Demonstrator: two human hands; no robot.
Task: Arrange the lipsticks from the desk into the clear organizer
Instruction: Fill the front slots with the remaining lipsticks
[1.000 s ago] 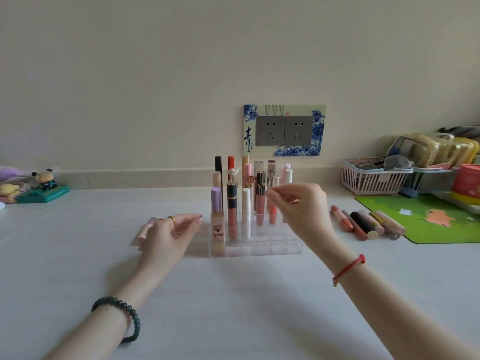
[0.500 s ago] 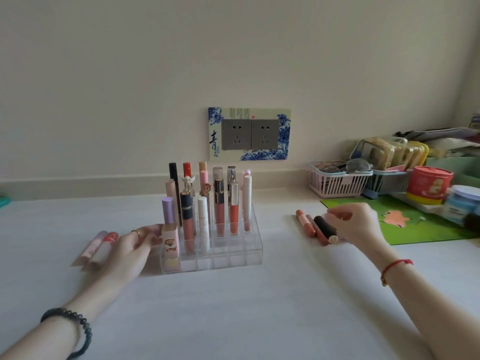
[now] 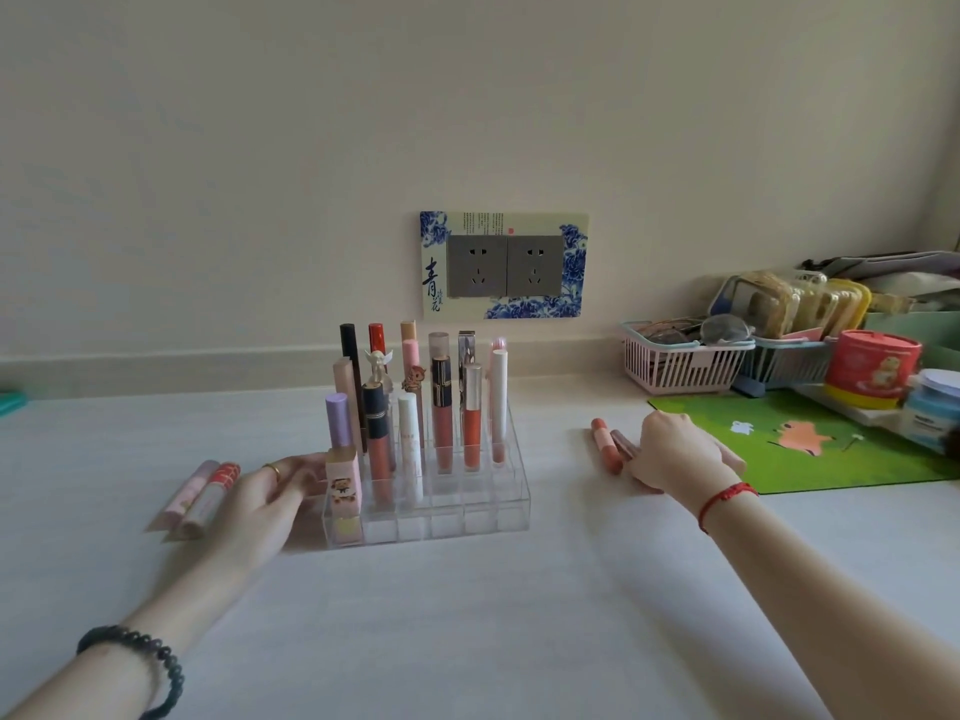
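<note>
A dozen-odd tubes point(image 3: 441, 407) stood in the clear acrylic grid organizer point(image 3: 467, 517), front cells mostly empty. The left hand point(image 3: 270, 496), fingers point(image 3: 298, 467) straight, touched its left wall, near two pinkish tubes point(image 3: 202, 491) lying unplaced. The right hand point(image 3: 675, 454) covered peach and brown lipsticks point(image 3: 605, 444) on the white counter point(image 3: 467, 615), its fingers' hold unclear.

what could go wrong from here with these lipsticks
The right hand rests on loose lipsticks lying side by side; lifting one may roll its neighbours across the desk.
The clear organizer holds tall upright tubes; a hand bringing another in might knock them over, though the left hand rests against its side.
</note>
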